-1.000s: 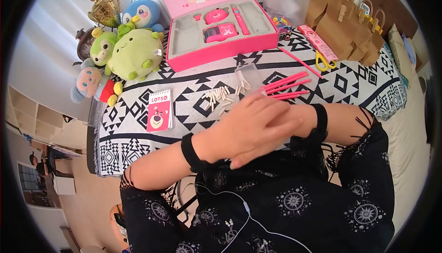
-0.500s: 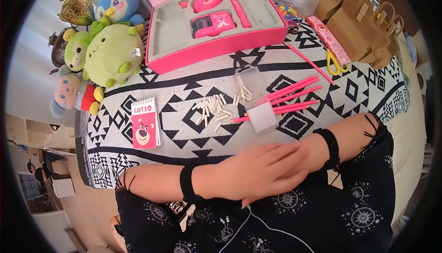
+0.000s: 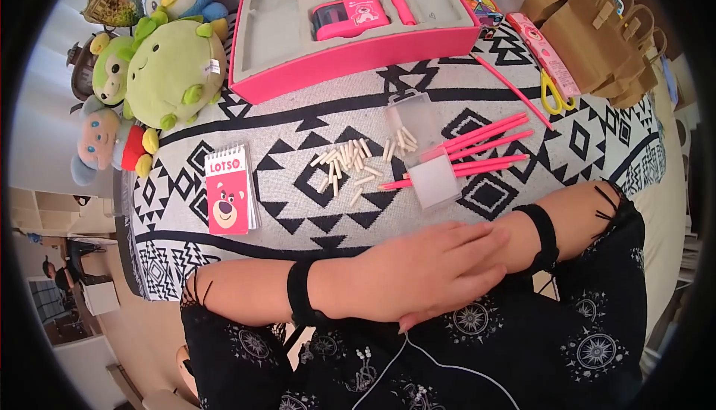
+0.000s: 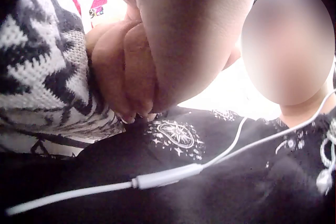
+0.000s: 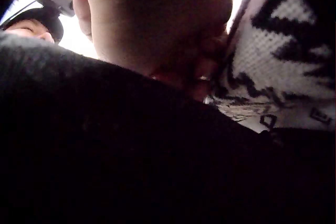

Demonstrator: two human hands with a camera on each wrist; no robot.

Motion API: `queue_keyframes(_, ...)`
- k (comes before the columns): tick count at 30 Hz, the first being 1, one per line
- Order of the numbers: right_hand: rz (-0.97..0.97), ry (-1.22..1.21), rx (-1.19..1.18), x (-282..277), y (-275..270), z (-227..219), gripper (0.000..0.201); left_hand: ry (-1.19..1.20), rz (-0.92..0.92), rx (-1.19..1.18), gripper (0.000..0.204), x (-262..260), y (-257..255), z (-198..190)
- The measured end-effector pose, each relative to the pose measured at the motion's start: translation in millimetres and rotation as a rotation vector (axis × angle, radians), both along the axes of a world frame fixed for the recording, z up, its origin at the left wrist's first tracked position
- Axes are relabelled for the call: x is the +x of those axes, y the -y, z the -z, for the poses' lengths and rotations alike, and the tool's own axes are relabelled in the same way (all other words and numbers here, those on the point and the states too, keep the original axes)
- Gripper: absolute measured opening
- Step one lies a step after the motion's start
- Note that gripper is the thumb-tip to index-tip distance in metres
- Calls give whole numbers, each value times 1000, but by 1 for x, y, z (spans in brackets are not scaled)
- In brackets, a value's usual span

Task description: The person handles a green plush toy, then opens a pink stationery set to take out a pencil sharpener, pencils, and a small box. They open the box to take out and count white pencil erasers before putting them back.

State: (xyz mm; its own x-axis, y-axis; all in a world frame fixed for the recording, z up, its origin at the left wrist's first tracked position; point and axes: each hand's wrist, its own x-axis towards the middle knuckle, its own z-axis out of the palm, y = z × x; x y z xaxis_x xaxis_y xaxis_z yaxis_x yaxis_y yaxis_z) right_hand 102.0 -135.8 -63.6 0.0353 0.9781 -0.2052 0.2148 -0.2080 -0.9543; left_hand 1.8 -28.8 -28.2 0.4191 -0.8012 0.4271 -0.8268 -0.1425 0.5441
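Note:
In the head view my left hand [image 3: 432,272] lies across the other hand, palm down, its fingers straight over the right wrist, above the lap. My right hand is mostly hidden beneath it; part of the right hand [image 5: 157,19] fills the top of the right wrist view, in shadow. Loosely bent fingers [image 4: 118,69] show in the left wrist view. Neither hand shows a thing in it. Nearest ahead lie a translucent plastic case [image 3: 436,180], pink pencils [image 3: 488,135], a heap of short white sticks [image 3: 347,156] and a LOTSO notepad [image 3: 227,197].
A pink gift box [image 3: 350,55] with moulded slots stands open at the back. Plush toys [image 3: 168,74] sit at the left. Brown paper bags [image 3: 589,37], yellow-handled scissors [image 3: 556,96] and a pink pack [image 3: 541,52] are at the right. Earphone cable [image 3: 455,369] crosses the lap.
The head view has shifted. The crossed hands have come down and back towards the lap, uncovering the plastic case and pencil ends. The things on the patterned cloth have stayed put.

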Motion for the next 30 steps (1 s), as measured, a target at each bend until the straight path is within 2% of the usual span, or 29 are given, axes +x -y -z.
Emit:
queue_keyframes(1, -1, -3, 0, -2, 0, 0, 53, -1, 1, 0, 64, 3, -1, 3)
queue_keyframes(3, -3, -9, 1, -5, 2, -1, 53, -207, 17, -160, 55, 7, -5, 9)
queue_keyframes(6, -3, -18, 1, -7, 4, -3, 53, -296, -19, -179, 50, 8, -8, 8)
queue_keyframes(12, -8, -35, 2, -10, 6, -6, 54, -339, -84, -256, 53, 8, -8, 14)
queue_keyframes(21, -31, -57, 4, -16, 6, -10, 56, -285, -69, -221, 53, 10, -12, 10)
queue_keyframes(30, -64, -81, 5, -22, 4, -12, 57, -344, -62, -233, 51, 12, -14, 11)
